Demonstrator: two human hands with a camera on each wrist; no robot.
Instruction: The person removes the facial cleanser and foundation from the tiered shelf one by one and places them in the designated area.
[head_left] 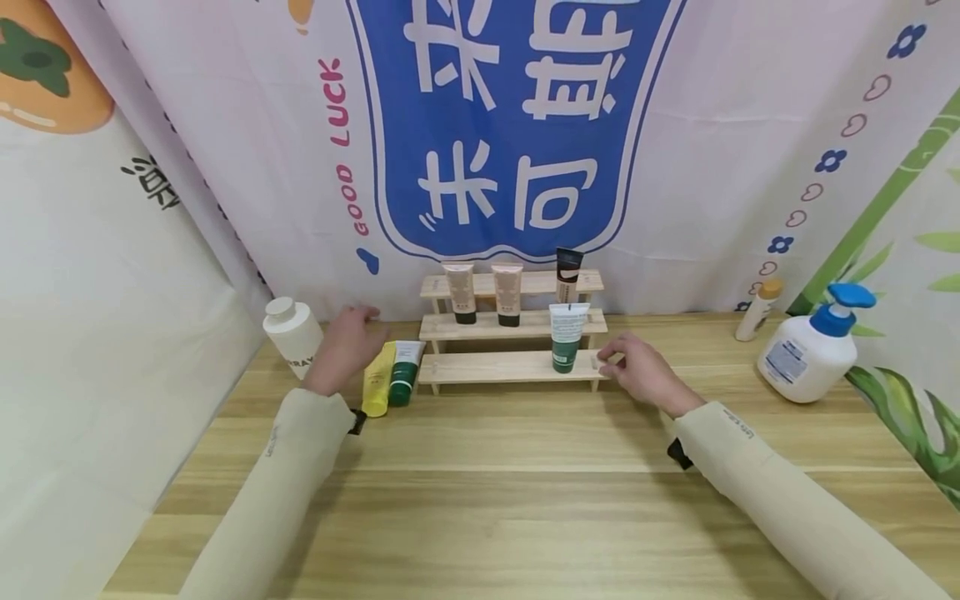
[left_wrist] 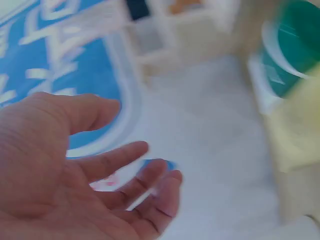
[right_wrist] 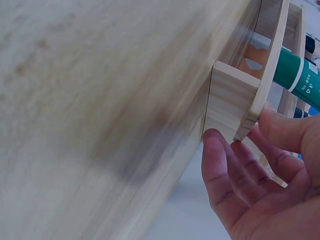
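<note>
A three-tier wooden display rack (head_left: 487,367) stands against the backdrop. My right hand (head_left: 637,367) is at the right end of its lowest shelf, thumb and curled fingers about the shelf end (right_wrist: 245,80). A white-and-green tube (head_left: 566,337) stands on that shelf. Two beige tubes with black caps (head_left: 461,293) stand on the middle tier; a black tube (head_left: 568,271) is behind the white-and-green one, its base hidden. Left of the rack, my left hand (head_left: 348,346) hovers with relaxed fingers, holding nothing, near a yellow tube (head_left: 377,383) and another green tube (head_left: 405,375).
A white bottle (head_left: 292,333) stands left of my left hand. On the far right are a white pump bottle with a blue top (head_left: 810,358) and a small bottle with an orange cap (head_left: 759,310). A printed cloth (head_left: 675,208) hangs behind the wooden table (head_left: 480,500).
</note>
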